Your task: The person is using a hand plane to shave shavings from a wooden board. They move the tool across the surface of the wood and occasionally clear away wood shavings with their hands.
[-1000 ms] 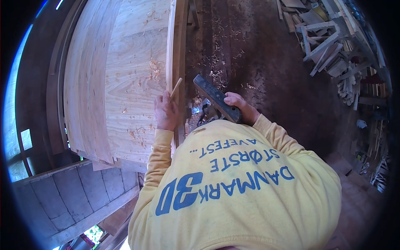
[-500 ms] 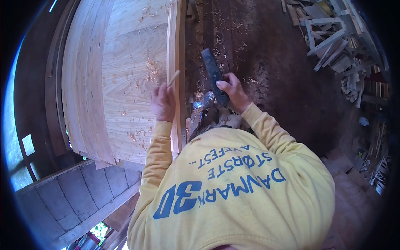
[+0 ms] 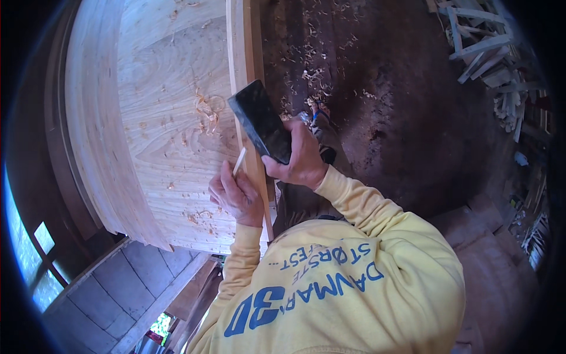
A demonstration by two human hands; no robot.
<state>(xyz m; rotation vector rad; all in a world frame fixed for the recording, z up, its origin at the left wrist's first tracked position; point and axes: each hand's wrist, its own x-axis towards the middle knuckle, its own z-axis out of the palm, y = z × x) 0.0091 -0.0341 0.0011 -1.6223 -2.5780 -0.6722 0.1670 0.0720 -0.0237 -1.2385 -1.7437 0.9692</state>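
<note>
My right hand [image 3: 303,158] grips the lower end of a flat, dark rectangular slab [image 3: 258,117]. Its face is smooth and faintly glossy; its kind is unclear. The slab is held tilted, and its far end overlaps the panel's raised edge strip [image 3: 237,53] in view; contact cannot be told. Close by on the left, my left hand [image 3: 239,197] pinches a short, thin pale stick [image 3: 240,159] between thumb and fingers, its tip pointing away from me. That hand is over the near right part of a large pale wooden panel [image 3: 171,106].
Curled shavings [image 3: 207,112] lie on the panel, and more are scattered on the dark brown floor [image 3: 401,118]. A pile of scrap wood [image 3: 486,47] stands at the far right. Grey blocks [image 3: 127,283] are at the lower left. My foot [image 3: 320,111] shows below the panel's right side.
My right hand has brought the slab left to the panel's edge and turned its broad face into view. My left hand, still pinching the stick, has come nearer to me.
</note>
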